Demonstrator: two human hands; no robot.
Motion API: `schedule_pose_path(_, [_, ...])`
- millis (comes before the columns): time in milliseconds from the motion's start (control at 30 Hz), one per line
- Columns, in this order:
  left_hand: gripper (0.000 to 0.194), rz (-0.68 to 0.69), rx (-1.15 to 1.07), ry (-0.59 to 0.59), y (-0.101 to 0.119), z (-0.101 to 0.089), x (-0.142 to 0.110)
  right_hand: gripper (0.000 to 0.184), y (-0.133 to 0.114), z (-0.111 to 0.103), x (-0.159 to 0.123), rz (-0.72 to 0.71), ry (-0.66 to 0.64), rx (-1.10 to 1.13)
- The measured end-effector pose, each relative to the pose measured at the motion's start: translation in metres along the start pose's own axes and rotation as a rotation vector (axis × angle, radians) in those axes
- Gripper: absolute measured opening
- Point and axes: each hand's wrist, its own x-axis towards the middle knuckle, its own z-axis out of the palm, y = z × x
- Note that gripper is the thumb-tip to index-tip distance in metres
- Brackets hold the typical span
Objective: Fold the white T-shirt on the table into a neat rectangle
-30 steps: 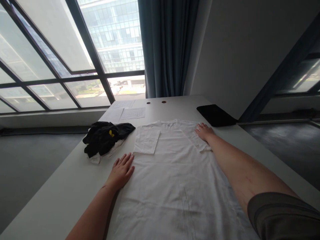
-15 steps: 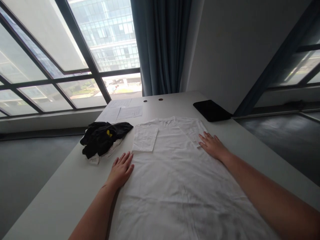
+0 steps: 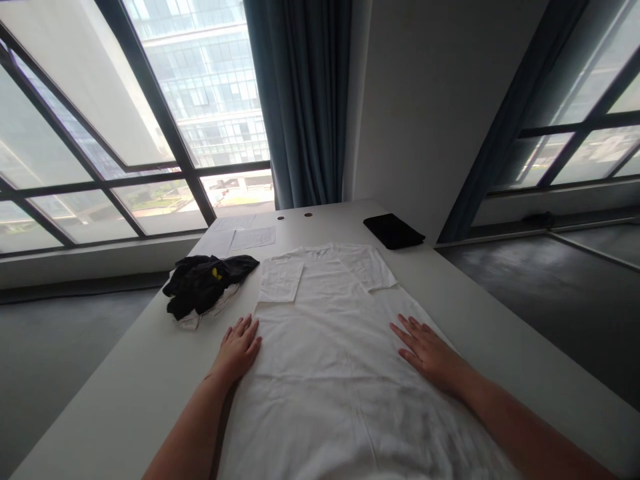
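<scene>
A white T-shirt (image 3: 325, 347) lies spread on the table, its collar toward the far end and both sleeves folded inward over the body. My left hand (image 3: 239, 348) rests along the shirt's left edge below the left sleeve, fingers stretched out. On the right side of the body lies my right hand (image 3: 425, 350), flat on the cloth with fingers spread, a little below the right sleeve. Neither hand grasps anything. Small wrinkles run across the shirt's middle, and its lower end goes out of view at the bottom.
A crumpled black garment (image 3: 203, 283) with a yellow spot lies on pale cloth left of the shirt. Paper sheets (image 3: 253, 238) are behind it. A folded black item (image 3: 394, 231) sits at the far right of the white table (image 3: 115, 393). Behind hangs a blue curtain (image 3: 300, 107).
My right hand has slid from beside the right sleeve down onto the shirt's body, toward me. My left hand has stayed nearly in place. The camera view has tilted up and turned slightly right.
</scene>
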Motion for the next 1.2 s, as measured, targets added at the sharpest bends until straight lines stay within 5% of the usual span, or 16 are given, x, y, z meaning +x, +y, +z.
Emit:
schedule_pose_path(233, [0.06, 0.042, 0.088, 0.031, 0.02, 0.007, -0.079, 0.06, -0.028, 0.006, -0.046, 0.017, 0.084, -0.061])
schedule_pose_path(533, [0.053, 0.311, 0.09, 0.096, 0.071, 0.025, -0.162, 0.059, -0.034, 0.006, -0.046, 0.042, 0.105, -0.039])
schedule_pose_path(1200, [0.068, 0.501, 0.207, 0.247, 0.065, 0.024, -0.176, 0.058, -0.031, 0.011, -0.048, 0.017, 0.161, -0.035])
